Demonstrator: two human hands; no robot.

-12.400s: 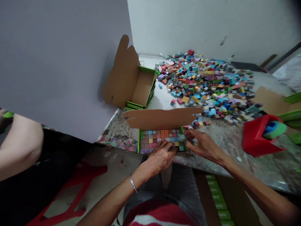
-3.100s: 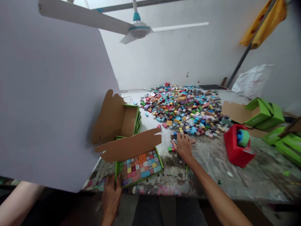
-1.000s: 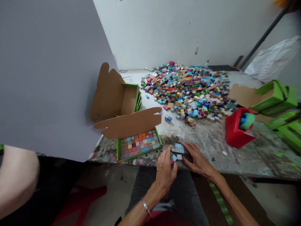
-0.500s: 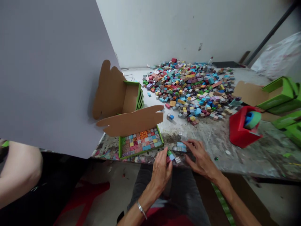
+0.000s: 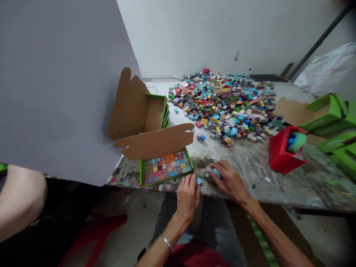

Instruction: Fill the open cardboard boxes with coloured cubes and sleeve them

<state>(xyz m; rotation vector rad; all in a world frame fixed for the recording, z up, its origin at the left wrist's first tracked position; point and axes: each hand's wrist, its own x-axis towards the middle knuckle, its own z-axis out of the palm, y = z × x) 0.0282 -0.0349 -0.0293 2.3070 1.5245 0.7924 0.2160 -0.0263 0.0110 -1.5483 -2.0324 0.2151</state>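
Note:
At the table's front edge, my left hand [image 5: 187,194] curls its fingers over a few small patterned blocks [image 5: 198,181], blue and green among the visible ones. My right hand [image 5: 228,178] grips a small group of grey checked and light blue blocks [image 5: 207,172] between thumb and fingers; its palm side is hidden. Just left of both hands lies an open green box [image 5: 141,174] filled with a mosaic of patterned blocks. Its brown cardboard lid [image 5: 158,142] stands raised behind it.
A large heap of loose blocks [image 5: 222,100] covers the table's back. More open green boxes [image 5: 157,95] stand back left, others [image 5: 324,109] at right. A red tape dispenser [image 5: 280,154] sits right. A grey panel [image 5: 55,81] blocks the left; another person's arm [image 5: 23,202] shows below it.
My right hand has moved left and closed over the checked and light blue blocks. The left hand has shifted slightly left, its fingers covering more of its blocks.

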